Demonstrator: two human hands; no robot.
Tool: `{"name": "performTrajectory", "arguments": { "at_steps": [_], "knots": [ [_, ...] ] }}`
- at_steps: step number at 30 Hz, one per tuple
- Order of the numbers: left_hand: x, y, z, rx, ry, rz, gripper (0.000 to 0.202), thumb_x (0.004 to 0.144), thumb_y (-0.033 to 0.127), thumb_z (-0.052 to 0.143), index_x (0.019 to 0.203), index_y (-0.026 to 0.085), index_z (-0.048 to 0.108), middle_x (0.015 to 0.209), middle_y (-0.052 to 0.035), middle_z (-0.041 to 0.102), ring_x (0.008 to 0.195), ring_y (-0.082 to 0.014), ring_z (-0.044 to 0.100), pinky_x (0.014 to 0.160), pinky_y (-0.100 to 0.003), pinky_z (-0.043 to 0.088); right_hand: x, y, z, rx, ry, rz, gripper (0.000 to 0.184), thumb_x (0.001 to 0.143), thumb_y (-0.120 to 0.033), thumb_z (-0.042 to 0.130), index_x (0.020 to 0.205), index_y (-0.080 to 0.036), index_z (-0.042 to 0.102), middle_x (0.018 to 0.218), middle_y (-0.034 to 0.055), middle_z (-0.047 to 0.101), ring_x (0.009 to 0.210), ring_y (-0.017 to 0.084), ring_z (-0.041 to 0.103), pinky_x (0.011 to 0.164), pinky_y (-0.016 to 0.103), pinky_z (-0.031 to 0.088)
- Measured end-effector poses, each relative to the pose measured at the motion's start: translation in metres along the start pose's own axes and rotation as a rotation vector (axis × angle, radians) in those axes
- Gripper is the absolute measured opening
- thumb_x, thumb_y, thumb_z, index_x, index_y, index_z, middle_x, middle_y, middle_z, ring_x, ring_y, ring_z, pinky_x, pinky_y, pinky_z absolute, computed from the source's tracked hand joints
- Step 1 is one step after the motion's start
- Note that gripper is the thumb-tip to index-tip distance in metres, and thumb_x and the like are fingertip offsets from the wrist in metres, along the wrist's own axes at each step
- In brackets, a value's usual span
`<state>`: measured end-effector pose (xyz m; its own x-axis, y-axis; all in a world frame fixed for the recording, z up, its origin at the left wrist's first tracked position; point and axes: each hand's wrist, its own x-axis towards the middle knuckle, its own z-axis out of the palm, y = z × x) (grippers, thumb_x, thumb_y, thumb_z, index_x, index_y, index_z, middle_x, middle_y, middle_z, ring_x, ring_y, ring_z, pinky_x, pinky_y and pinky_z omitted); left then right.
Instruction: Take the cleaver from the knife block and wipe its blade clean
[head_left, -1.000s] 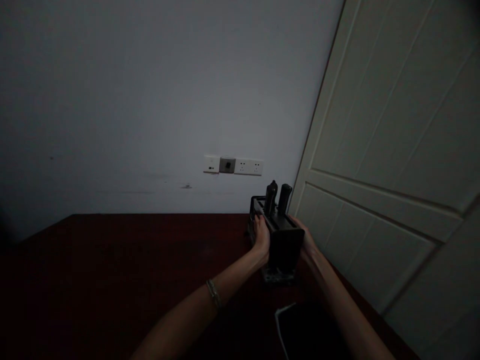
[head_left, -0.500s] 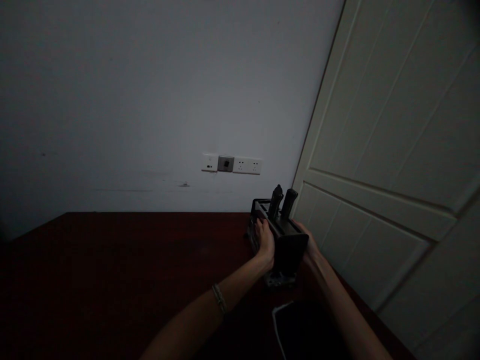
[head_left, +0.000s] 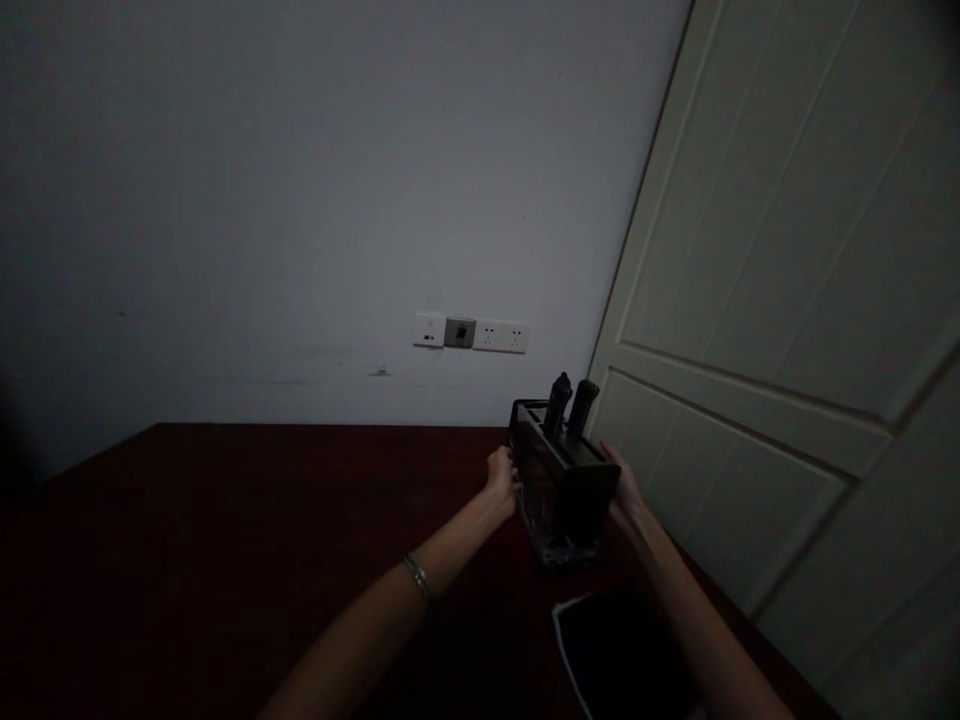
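A black knife holder (head_left: 587, 500) stands on the dark red tabletop, its end turned towards me. Two black handles (head_left: 557, 405), apparently of knives, stick up out of its top. My left hand (head_left: 502, 478) is at the holder's left side, fingers curled in against it; the fingertips are partly hidden. On the opposite side my right hand (head_left: 624, 487) grips the holder, with most of its fingers out of sight behind it. Nearer to me lies a flat black item (head_left: 615, 650) with a pale edge, perhaps a cloth, partly behind my right forearm.
The dark red table (head_left: 300, 520) reaches back to a grey-white wall (head_left: 300, 200). Sockets and a switch (head_left: 471, 333) sit low on that wall. A pale panelled door or cupboard front (head_left: 750, 380) rises close along the right side. The light is dim.
My left hand has come off the holder's upper side wall, moving left and slightly down, and its fingers are now curled. My right hand and the holder stay about where they were.
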<state>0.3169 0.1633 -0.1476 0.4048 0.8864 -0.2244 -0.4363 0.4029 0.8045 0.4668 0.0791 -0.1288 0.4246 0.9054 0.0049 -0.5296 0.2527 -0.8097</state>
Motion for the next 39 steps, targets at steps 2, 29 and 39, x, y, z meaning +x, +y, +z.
{"name": "performTrajectory", "arguments": {
  "at_steps": [2,29,39],
  "knots": [
    [0.003,0.008,-0.027,0.111,0.097,0.023,0.014,0.071,0.029,0.043,0.077,0.018,0.049,0.071,-0.0006,0.049,0.058,-0.0104,0.049,0.053,-0.022,0.036,-0.002,0.001,-0.007,0.005,0.017,-0.011,0.025,0.078,-0.03,0.043,0.083,-0.017,0.063,0.068,0.0041,0.069,0.061,0.018,0.064,0.064,0.03,0.05],
    [-0.039,0.091,-0.324,1.947,0.305,0.513,0.039,0.083,0.025,0.034,0.115,0.006,0.046,0.127,-0.0207,0.043,0.124,-0.0308,0.031,0.099,-0.044,0.024,-0.073,0.184,0.15,-1.509,-0.265,-0.503,0.042,0.083,-0.034,0.036,0.115,-0.014,0.053,0.121,0.0112,0.055,0.113,0.02,0.048,0.096,0.033,0.034],
    [-0.043,0.089,-0.324,2.028,0.317,0.521,0.041,0.085,0.028,0.031,0.115,0.006,0.045,0.125,-0.0216,0.044,0.122,-0.0297,0.034,0.098,-0.042,0.026,-0.056,0.233,0.123,-1.793,-0.274,-0.302,0.051,0.085,-0.04,0.031,0.127,-0.014,0.041,0.138,0.0143,0.034,0.129,0.025,0.023,0.103,0.05,0.011]
  ]
}}
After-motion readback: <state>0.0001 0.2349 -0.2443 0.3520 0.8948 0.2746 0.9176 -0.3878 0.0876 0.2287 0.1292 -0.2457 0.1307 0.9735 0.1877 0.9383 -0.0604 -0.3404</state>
